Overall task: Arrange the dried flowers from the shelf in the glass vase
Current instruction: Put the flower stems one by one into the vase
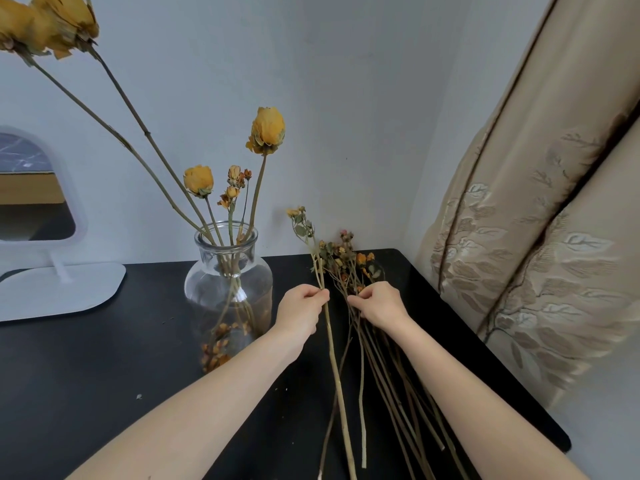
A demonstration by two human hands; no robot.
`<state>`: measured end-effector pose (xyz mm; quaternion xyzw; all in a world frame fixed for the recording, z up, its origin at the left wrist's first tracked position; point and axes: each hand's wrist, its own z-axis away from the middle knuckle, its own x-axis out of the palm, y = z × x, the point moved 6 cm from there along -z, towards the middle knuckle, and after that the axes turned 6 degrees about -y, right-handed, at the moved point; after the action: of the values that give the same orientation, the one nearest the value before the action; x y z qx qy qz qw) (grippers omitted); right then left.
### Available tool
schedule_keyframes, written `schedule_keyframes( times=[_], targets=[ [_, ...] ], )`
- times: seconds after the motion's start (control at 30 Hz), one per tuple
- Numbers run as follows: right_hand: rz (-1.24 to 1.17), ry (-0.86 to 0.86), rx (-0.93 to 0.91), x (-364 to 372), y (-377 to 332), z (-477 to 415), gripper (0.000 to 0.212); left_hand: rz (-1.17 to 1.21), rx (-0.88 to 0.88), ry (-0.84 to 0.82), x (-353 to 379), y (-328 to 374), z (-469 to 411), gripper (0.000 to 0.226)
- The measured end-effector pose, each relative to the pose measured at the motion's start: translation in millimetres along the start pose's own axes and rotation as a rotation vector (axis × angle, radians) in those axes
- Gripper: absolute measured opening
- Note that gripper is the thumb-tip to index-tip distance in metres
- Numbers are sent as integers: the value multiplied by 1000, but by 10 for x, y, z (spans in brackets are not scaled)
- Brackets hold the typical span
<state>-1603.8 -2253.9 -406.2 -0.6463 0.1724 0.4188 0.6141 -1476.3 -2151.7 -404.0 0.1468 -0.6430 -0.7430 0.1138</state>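
Black shelf top (104,358), shiny and dark, set against a pale wall (346,98). Tan curtain (536,237) with stitched leaves hanging along the right edge. White stand mirror (34,216) at the back left corner, its flat foot resting on the top. A few tiny crumbs (139,396) scattered near the front left.

Glass vase (228,285) near the back edge, about the middle, upright and see-through. Inside it, several dried flowers (266,131) with yellow heads: two long stems leaning far out to the upper left, two shorter yellow ones, and a thin sprig with small orange buds. Some small orange blooms low down behind the glass, hard to tell if inside or reflected.

Loose bundle of dried stems (374,358) lying flat near the right edge, small orange and pink buds pointing to the back right corner, cut ends toward the front.

Left hand (301,306) pinching one long stem (337,386) between thumb and fingers, the stem tilted up with its small yellow bud above the bundle. Right hand (377,306) just beside it, fingertips pinching into the top of the bundle.
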Motion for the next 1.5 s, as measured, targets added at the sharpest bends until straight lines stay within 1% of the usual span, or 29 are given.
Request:
schedule_keyframes(
  times=[0.27,0.37,0.5,0.67,0.83,0.97,1.17,1.3,1.37,1.5],
  targets=[
    [45,68,-27,-171,-15,1,31,40,0,-49,44,101,56,12],
    [10,89,-52,-220,-41,-18,31,40,5,-64,67,100,76,13],
    [-12,67,-105,-285,-65,-17,28,43,-1,-72,79,76,73,12],
    [-45,113,-142,-368,-52,24,32,42,-14,-75,85,30,67,11],
    [-131,37,-123,-319,-52,21,36,43,-18,-76,90,-11,61,12],
    [-100,26,-127,-301,-41,21,30,34,-22,-67,77,-29,51,11],
    [-37,-27,-108,-222,-12,28,6,26,-43,-64,66,-65,50,11],
    [-57,-13,-96,-198,-2,35,16,34,-42,-68,74,-80,50,10],
    [-85,2,-91,-203,3,32,13,35,-43,-69,79,-78,50,10],
    [-43,1,-85,-211,-8,21,8,36,-46,-71,86,-75,50,10]
  ],
)
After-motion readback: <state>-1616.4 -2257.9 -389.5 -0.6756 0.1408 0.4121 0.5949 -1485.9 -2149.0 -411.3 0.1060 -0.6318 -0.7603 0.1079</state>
